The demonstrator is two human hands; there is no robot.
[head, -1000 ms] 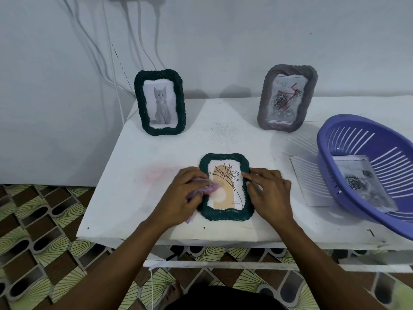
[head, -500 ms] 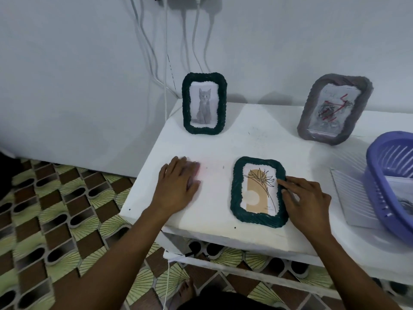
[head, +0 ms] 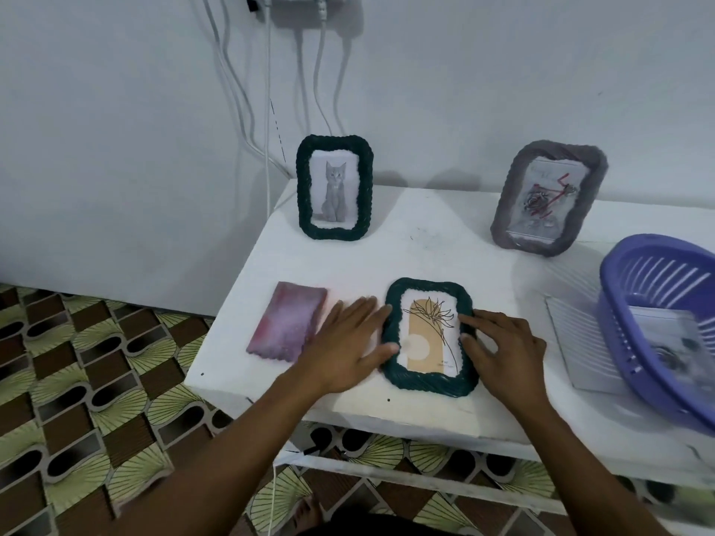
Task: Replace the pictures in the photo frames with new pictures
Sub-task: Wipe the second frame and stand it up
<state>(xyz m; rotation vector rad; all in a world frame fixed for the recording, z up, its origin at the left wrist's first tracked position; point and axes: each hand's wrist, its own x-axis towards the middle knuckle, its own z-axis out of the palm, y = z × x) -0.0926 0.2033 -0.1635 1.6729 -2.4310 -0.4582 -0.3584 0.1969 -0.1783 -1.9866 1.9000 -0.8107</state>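
A dark green frame (head: 427, 377) lies flat near the table's front edge, holding a beige picture with a line-drawn plant (head: 425, 342). My left hand (head: 348, 348) rests open against its left side, fingertips touching the rim. My right hand (head: 501, 352) lies on its right side, fingers spread over the rim. A pink-purple cloth (head: 286, 326) lies flat to the left of my left hand. At the back stand a green frame with a cat picture (head: 334, 187) and a grey frame with a flower picture (head: 547, 195).
A purple slotted basket (head: 657, 303) at the right holds a picture (head: 665, 342). A white ribbed sheet (head: 580, 342) lies beside it. The white table (head: 425, 249) ends just left of the cloth. Cables (head: 267, 110) hang down the wall behind.
My left hand has put the pink cloth down at the left and come back to the frame's left rim. The camera has swung left. My right hand has stayed on the frame.
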